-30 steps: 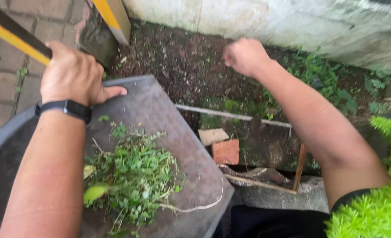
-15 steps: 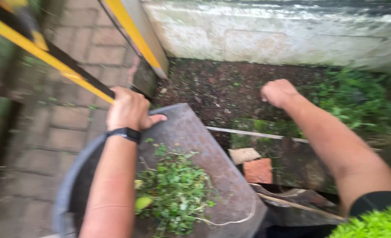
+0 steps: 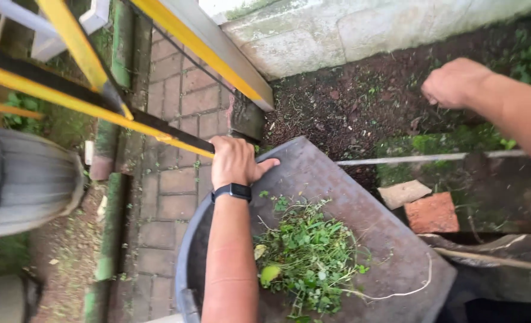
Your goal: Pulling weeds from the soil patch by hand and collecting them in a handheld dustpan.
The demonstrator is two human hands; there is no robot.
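Left hand (image 3: 234,160) clamped on far rim of grey tub (image 3: 361,233), thumb on its dimpled flat lid, beside black-and-yellow bar (image 3: 98,110). Right hand (image 3: 455,82) closed in loose fist over dark crumbly soil bed (image 3: 349,104); contents impossible to tell. View swung left since 1 second ago; both hands unchanged. Pulled leafy weeds (image 3: 304,257) heaped on lid.

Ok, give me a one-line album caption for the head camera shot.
Left hand gripping the grey tub of pulled weeds, right hand closed above the bare soil.
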